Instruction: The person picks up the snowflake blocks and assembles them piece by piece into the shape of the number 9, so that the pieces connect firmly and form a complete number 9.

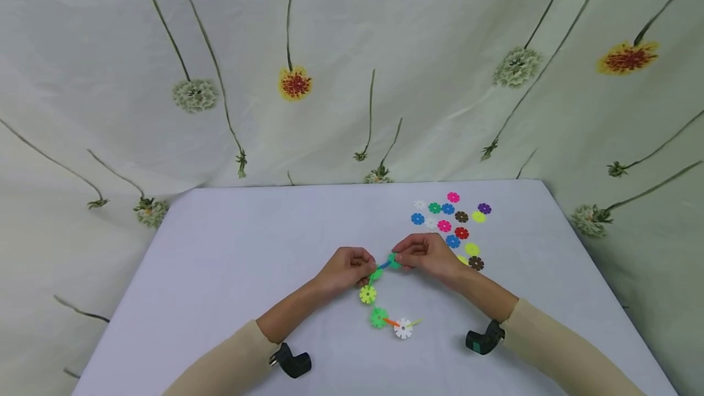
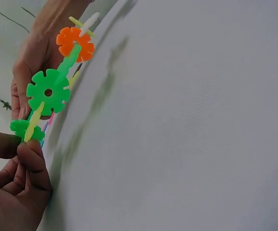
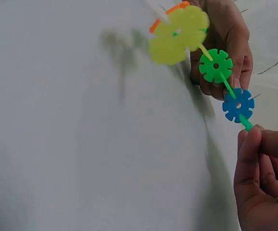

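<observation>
A chain of notched plastic discs, slotted edge to edge, hangs between the two hands. My left hand (image 1: 348, 269) pinches a green disc (image 2: 19, 127) with thumb and index finger. With thumb and fingertips my right hand (image 1: 430, 255) pinches another green disc (image 3: 245, 122) at the upper end, seen edge-on in the right wrist view. A blue disc (image 3: 238, 105) joins these two. Below the left hand the chain runs through a yellow disc (image 1: 368, 294), a larger-looking green disc (image 1: 379, 317), an orange disc (image 2: 75, 44) and a white disc (image 1: 403, 329), ending in a thin yellow disc (image 1: 416, 322).
Several loose discs lie beyond the right hand, among them a red disc (image 1: 461, 233), a purple disc (image 1: 484, 208) and a brown disc (image 1: 475, 263). They rest on a white-covered table (image 1: 264, 231). A flower-print cloth (image 1: 341, 29) hangs behind. Both wrists carry black cameras.
</observation>
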Motion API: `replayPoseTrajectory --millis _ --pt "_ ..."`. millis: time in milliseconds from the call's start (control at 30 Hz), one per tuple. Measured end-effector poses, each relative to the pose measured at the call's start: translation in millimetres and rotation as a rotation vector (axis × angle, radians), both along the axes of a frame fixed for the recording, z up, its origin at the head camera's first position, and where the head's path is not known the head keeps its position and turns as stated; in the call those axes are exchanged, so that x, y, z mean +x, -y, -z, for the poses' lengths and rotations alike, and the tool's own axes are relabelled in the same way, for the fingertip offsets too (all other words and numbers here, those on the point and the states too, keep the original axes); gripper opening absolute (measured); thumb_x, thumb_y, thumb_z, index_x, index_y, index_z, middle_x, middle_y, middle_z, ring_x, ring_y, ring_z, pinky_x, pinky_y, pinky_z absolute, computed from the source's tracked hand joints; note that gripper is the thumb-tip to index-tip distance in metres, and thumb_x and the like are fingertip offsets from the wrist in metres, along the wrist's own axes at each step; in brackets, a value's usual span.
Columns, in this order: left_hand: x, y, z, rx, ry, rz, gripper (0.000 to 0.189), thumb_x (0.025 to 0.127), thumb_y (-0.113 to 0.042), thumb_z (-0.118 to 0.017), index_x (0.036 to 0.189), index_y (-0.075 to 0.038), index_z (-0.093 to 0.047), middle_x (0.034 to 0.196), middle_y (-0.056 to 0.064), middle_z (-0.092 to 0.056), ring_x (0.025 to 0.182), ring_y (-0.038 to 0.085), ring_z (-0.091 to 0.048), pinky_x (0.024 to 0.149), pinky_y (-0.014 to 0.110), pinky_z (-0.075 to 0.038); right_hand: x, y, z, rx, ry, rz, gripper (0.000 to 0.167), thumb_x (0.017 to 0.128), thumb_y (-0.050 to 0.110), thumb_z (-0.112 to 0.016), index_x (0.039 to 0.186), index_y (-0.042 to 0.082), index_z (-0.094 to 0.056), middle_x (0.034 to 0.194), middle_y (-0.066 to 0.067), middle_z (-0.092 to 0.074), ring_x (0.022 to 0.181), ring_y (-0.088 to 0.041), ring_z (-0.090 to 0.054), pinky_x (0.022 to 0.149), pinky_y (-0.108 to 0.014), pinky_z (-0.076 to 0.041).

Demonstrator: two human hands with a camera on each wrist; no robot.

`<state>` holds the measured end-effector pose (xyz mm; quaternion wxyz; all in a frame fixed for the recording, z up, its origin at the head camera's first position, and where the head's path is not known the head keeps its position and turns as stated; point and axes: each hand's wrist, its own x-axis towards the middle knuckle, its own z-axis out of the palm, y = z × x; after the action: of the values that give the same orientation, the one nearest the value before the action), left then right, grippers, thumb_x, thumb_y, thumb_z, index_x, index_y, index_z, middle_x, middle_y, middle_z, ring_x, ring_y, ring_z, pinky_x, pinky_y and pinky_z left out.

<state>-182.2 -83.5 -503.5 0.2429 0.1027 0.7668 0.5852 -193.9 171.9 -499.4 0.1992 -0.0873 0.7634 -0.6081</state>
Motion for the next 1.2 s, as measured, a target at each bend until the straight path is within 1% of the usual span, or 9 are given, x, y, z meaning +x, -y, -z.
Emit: replayPoseTrajectory --millis 133,267,433,600,700,800,967,1067,1200 --pt "0.3 -0.4 4.4 -0.005 -0.031 0.020 0.016 0.104 -0.012 -0.066 0.105 0.004 -0.070 0.075 -0.002 -0.063 0.067 0.009 -0.058 0.065 0.021 -0.050 1.0 1 1.8 -0.015 0.008 -0.012 0.023 0.100 0.012 -0.076 0.118 -0.002 -0.074 0.095 -0.011 -0.080 0.078 -0.017 -0.072 0.080 -0.024 -0.062" --pt "0.9 0.4 3.5 -0.012 -0.052 0.050 0.017 0.105 -0.012 -0.066 0.105 0.005 -0.069 0.076 -0.001 -0.063 0.066 0.009 -0.058 0.065 0.021 -0.050 3.2 3 0.9 -0.004 -0.016 -0.016 0.023 0.100 0.014 -0.076 0.117 -0.001 -0.075 0.095 -0.012 -0.080 0.077 -0.017 -0.071 0.079 -0.024 -0.062" --pt "1.7 3.2 2.3 -0.010 -0.019 0.054 0.018 0.104 -0.015 -0.067 0.107 0.003 -0.069 0.078 0.000 -0.068 0.069 0.010 -0.064 0.069 0.021 -0.056 5.1 3 -1.4 0.012 -0.027 -0.026 0.026 0.102 0.016 -0.074 0.122 -0.001 -0.073 0.101 -0.017 -0.080 0.081 -0.016 -0.073 0.082 -0.023 -0.061" --pt "3.5 6.2 1.7 0.045 0.013 0.012 0.020 0.104 -0.016 -0.069 0.109 0.004 -0.070 0.080 0.001 -0.072 0.071 0.010 -0.068 0.073 0.023 -0.061 2.3 1 -5.1 -0.038 0.005 -0.052 0.030 0.105 0.015 -0.069 0.129 -0.003 -0.066 0.105 -0.017 -0.077 0.084 -0.016 -0.073 0.085 -0.025 -0.064" --pt "5.5 6.6 -0.2 0.083 0.050 0.014 0.021 0.103 -0.015 -0.070 0.110 0.004 -0.070 0.080 0.000 -0.074 0.072 0.009 -0.070 0.074 0.023 -0.062 0.7 -1 -6.8 -0.051 0.013 -0.069 0.027 0.105 0.013 -0.068 0.126 -0.004 -0.065 0.102 -0.020 -0.076 0.083 -0.017 -0.075 0.084 -0.027 -0.065" --pt "5.8 3.6 -2.6 0.097 0.071 0.043 0.022 0.103 -0.018 -0.070 0.110 0.003 -0.071 0.080 -0.003 -0.074 0.071 0.009 -0.070 0.074 0.024 -0.062 0.0 -3 -8.6 -0.034 0.000 -0.092 0.025 0.104 0.013 -0.069 0.122 -0.004 -0.066 0.101 -0.023 -0.077 0.082 -0.019 -0.076 0.084 -0.028 -0.066" --pt "3.1 -3.7 -5.4 0.080 0.011 0.037 0.023 0.105 -0.023 -0.070 0.111 -0.001 -0.069 0.085 -0.004 -0.072 0.075 0.010 -0.064 0.075 0.023 -0.058 1.3 -2 -12.1 -0.030 -0.015 -0.127 0.025 0.103 0.014 -0.070 0.119 -0.004 -0.068 0.101 -0.025 -0.078 0.084 -0.022 -0.078 0.084 -0.031 -0.066" --pt "1.6 -6.4 -6.5 0.068 -0.022 0.013 0.020 0.104 -0.021 -0.070 0.111 -0.002 -0.068 0.085 -0.003 -0.070 0.077 0.010 -0.062 0.075 0.022 -0.056 3.1 2 -13.7 -0.040 -0.012 -0.152 0.026 0.103 0.015 -0.071 0.119 -0.005 -0.067 0.101 -0.025 -0.078 0.086 -0.023 -0.079 0.086 -0.032 -0.067" --pt "0.7 -8.8 -6.4 0.068 -0.041 0.017 0.017 0.103 -0.017 -0.070 0.110 -0.002 -0.068 0.084 -0.003 -0.068 0.077 0.009 -0.062 0.075 0.021 -0.054 4.9 5 -13.7 -0.035 0.016 -0.156 0.025 0.102 0.014 -0.071 0.118 -0.005 -0.067 0.099 -0.020 -0.079 0.085 -0.021 -0.079 0.086 -0.032 -0.066"
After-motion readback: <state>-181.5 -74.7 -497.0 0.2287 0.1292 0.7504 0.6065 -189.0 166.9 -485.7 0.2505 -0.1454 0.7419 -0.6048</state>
